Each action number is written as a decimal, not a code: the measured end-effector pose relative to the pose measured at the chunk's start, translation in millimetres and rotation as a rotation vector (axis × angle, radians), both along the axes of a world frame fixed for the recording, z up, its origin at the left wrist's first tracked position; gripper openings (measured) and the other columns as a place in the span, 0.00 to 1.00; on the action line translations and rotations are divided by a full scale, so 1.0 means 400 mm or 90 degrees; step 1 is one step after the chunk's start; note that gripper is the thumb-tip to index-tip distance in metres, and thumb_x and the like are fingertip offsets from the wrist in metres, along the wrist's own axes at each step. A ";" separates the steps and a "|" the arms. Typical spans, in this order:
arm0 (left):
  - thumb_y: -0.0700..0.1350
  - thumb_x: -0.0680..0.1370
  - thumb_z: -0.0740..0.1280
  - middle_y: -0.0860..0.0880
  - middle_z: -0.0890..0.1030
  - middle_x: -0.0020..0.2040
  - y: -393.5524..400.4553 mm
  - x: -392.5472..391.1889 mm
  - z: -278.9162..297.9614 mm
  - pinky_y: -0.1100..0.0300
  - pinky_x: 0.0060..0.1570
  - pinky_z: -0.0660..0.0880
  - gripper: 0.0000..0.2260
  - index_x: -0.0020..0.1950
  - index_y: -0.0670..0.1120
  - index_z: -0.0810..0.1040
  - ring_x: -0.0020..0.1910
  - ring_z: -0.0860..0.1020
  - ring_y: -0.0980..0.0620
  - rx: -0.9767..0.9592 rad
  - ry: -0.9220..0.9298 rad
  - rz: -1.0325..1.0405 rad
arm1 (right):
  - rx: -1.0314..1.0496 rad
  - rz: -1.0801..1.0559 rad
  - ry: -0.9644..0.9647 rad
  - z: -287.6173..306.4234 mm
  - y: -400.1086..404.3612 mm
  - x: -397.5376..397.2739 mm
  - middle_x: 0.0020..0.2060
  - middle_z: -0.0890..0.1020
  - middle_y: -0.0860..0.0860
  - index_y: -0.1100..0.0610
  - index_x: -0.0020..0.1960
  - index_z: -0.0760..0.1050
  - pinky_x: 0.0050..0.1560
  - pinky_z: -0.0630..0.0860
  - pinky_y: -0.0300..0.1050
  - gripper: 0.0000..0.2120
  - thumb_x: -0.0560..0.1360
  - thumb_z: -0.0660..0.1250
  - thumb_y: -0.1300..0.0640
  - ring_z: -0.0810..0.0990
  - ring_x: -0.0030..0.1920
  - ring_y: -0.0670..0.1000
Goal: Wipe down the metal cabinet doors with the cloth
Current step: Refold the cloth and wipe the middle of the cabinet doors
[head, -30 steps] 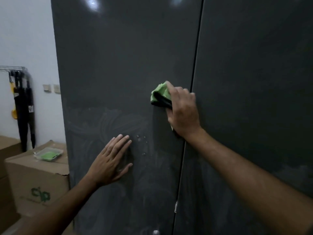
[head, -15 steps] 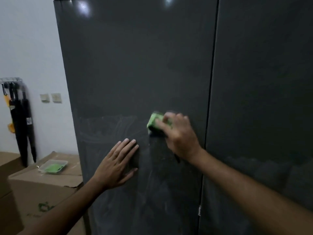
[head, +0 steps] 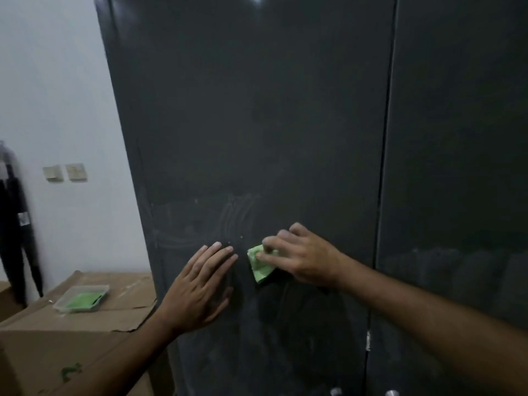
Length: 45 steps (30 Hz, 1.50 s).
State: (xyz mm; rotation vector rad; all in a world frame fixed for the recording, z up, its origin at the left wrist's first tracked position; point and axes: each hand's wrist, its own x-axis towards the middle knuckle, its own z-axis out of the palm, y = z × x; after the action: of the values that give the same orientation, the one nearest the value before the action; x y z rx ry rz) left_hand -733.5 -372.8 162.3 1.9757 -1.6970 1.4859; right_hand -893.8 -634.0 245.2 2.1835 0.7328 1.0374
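Lower on the left door (head: 257, 124), the cloth (head: 261, 267) has been carried down and leftward since a second ago.
It is pressed against the door by the right hand (head: 305, 257), fingers curled over it; the left hand (head: 200, 290) is laid flat and open just beside. Soft, light, easily bunched, it is judged best held crumpled under the fingertips. No writing can be read; a green mark on the box (head: 71, 338) is illegible.
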 end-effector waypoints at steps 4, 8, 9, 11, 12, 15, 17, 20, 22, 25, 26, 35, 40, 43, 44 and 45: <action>0.56 0.80 0.64 0.40 0.67 0.80 0.063 0.067 0.001 0.42 0.79 0.60 0.32 0.81 0.42 0.64 0.81 0.61 0.40 0.019 -0.010 0.019 | 0.202 -0.018 -0.207 0.196 0.010 0.035 0.58 0.80 0.58 0.56 0.66 0.80 0.48 0.67 0.53 0.22 0.73 0.66 0.64 0.79 0.49 0.60; 0.58 0.81 0.64 0.43 0.63 0.82 0.072 0.111 -0.003 0.44 0.82 0.55 0.34 0.83 0.43 0.62 0.84 0.57 0.43 0.039 -0.035 0.026 | 0.397 -0.008 -0.304 0.160 0.085 0.080 0.58 0.79 0.60 0.58 0.66 0.79 0.47 0.69 0.54 0.22 0.72 0.67 0.66 0.77 0.48 0.61; 0.58 0.81 0.63 0.43 0.62 0.83 0.071 0.118 -0.002 0.45 0.82 0.55 0.34 0.83 0.43 0.61 0.84 0.57 0.43 0.035 -0.040 0.021 | 0.310 0.009 -0.247 0.101 0.094 0.090 0.59 0.78 0.59 0.57 0.66 0.77 0.47 0.70 0.54 0.20 0.75 0.65 0.64 0.77 0.48 0.61; 0.59 0.82 0.63 0.44 0.62 0.83 0.071 0.127 0.001 0.46 0.81 0.57 0.34 0.83 0.44 0.61 0.83 0.59 0.43 0.027 -0.057 0.013 | 0.084 0.019 -0.076 0.009 0.097 0.081 0.60 0.79 0.58 0.56 0.67 0.77 0.48 0.71 0.53 0.18 0.78 0.63 0.61 0.78 0.49 0.59; 0.59 0.82 0.63 0.44 0.63 0.82 0.071 0.131 0.003 0.46 0.81 0.57 0.34 0.83 0.44 0.62 0.82 0.60 0.44 0.026 -0.068 0.009 | 0.007 0.000 -0.007 0.014 0.089 0.070 0.61 0.79 0.57 0.55 0.68 0.77 0.49 0.71 0.52 0.19 0.78 0.62 0.60 0.78 0.50 0.57; 0.60 0.80 0.65 0.44 0.64 0.82 0.066 0.147 -0.001 0.46 0.80 0.59 0.35 0.82 0.44 0.63 0.81 0.62 0.44 0.017 -0.101 0.014 | 0.033 -0.013 -0.078 0.142 0.083 0.076 0.59 0.80 0.57 0.55 0.67 0.78 0.49 0.69 0.53 0.21 0.76 0.62 0.60 0.79 0.50 0.57; 0.61 0.79 0.67 0.43 0.66 0.81 0.062 0.154 -0.008 0.47 0.81 0.57 0.36 0.82 0.44 0.63 0.81 0.62 0.44 0.007 -0.112 0.018 | 0.260 -0.029 -0.226 0.222 0.096 0.093 0.57 0.80 0.58 0.57 0.66 0.79 0.48 0.68 0.53 0.23 0.71 0.66 0.63 0.79 0.50 0.60; 0.61 0.79 0.66 0.42 0.69 0.79 0.058 0.157 -0.009 0.47 0.82 0.55 0.36 0.81 0.44 0.64 0.81 0.62 0.44 -0.011 -0.116 0.004 | 0.403 -0.017 -0.270 0.128 0.160 0.133 0.58 0.80 0.60 0.58 0.67 0.78 0.47 0.68 0.54 0.23 0.72 0.68 0.64 0.79 0.49 0.62; 0.60 0.79 0.65 0.41 0.71 0.77 0.054 0.159 -0.012 0.47 0.82 0.55 0.35 0.81 0.43 0.63 0.81 0.62 0.43 -0.016 -0.131 -0.011 | 0.229 0.004 -0.136 -0.012 0.190 0.138 0.60 0.80 0.60 0.58 0.67 0.78 0.46 0.69 0.53 0.20 0.76 0.62 0.62 0.80 0.47 0.61; 0.60 0.79 0.67 0.43 0.70 0.77 0.054 0.168 -0.018 0.47 0.82 0.56 0.35 0.81 0.44 0.63 0.80 0.62 0.43 -0.016 -0.147 -0.007 | 0.112 -0.017 -0.049 0.024 0.177 0.123 0.60 0.80 0.57 0.57 0.67 0.79 0.47 0.69 0.52 0.21 0.76 0.59 0.60 0.80 0.49 0.58; 0.60 0.79 0.67 0.44 0.69 0.78 0.054 0.167 -0.019 0.47 0.82 0.56 0.35 0.81 0.44 0.63 0.81 0.62 0.44 -0.022 -0.140 -0.003 | 0.143 -0.029 -0.089 0.080 0.179 0.127 0.59 0.81 0.57 0.57 0.66 0.79 0.47 0.68 0.52 0.22 0.74 0.61 0.60 0.80 0.49 0.59; 0.59 0.77 0.73 0.40 0.74 0.75 0.063 0.165 -0.017 0.45 0.82 0.56 0.34 0.78 0.44 0.71 0.78 0.66 0.42 -0.008 -0.124 -0.011 | 0.058 -0.005 -0.044 0.059 0.235 0.163 0.60 0.80 0.56 0.56 0.67 0.77 0.47 0.70 0.52 0.20 0.76 0.62 0.59 0.79 0.49 0.58; 0.56 0.80 0.71 0.43 0.71 0.79 0.100 0.123 -0.009 0.43 0.78 0.65 0.29 0.77 0.44 0.73 0.79 0.67 0.42 -0.036 -0.053 -0.031 | 0.292 -0.060 -0.247 0.276 0.234 0.185 0.57 0.80 0.58 0.58 0.66 0.78 0.47 0.67 0.54 0.23 0.71 0.65 0.61 0.79 0.49 0.61; 0.54 0.80 0.69 0.40 0.73 0.77 0.142 0.146 -0.009 0.42 0.76 0.66 0.27 0.76 0.42 0.74 0.78 0.68 0.40 -0.035 -0.043 -0.015 | 0.369 -0.030 -0.243 0.196 0.303 0.226 0.57 0.80 0.60 0.60 0.66 0.78 0.47 0.69 0.54 0.23 0.71 0.65 0.62 0.78 0.48 0.61; 0.52 0.80 0.69 0.39 0.74 0.76 0.158 0.164 -0.014 0.41 0.75 0.68 0.26 0.75 0.41 0.74 0.78 0.68 0.39 -0.019 -0.059 -0.009 | 0.278 -0.017 -0.181 0.140 0.318 0.235 0.59 0.79 0.59 0.60 0.67 0.77 0.47 0.69 0.54 0.23 0.72 0.65 0.61 0.78 0.48 0.61; 0.51 0.80 0.68 0.37 0.75 0.74 0.174 0.182 -0.021 0.41 0.73 0.70 0.24 0.72 0.41 0.75 0.78 0.68 0.39 0.005 -0.078 -0.003 | 0.157 -0.008 -0.108 0.089 0.324 0.234 0.60 0.79 0.58 0.59 0.68 0.76 0.48 0.69 0.54 0.22 0.74 0.64 0.60 0.77 0.49 0.59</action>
State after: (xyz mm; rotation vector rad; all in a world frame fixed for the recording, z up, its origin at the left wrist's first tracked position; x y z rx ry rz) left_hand -660.6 -303.0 153.7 1.9198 -1.7543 1.6332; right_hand -800.1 -504.6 280.7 2.2637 0.5364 1.3477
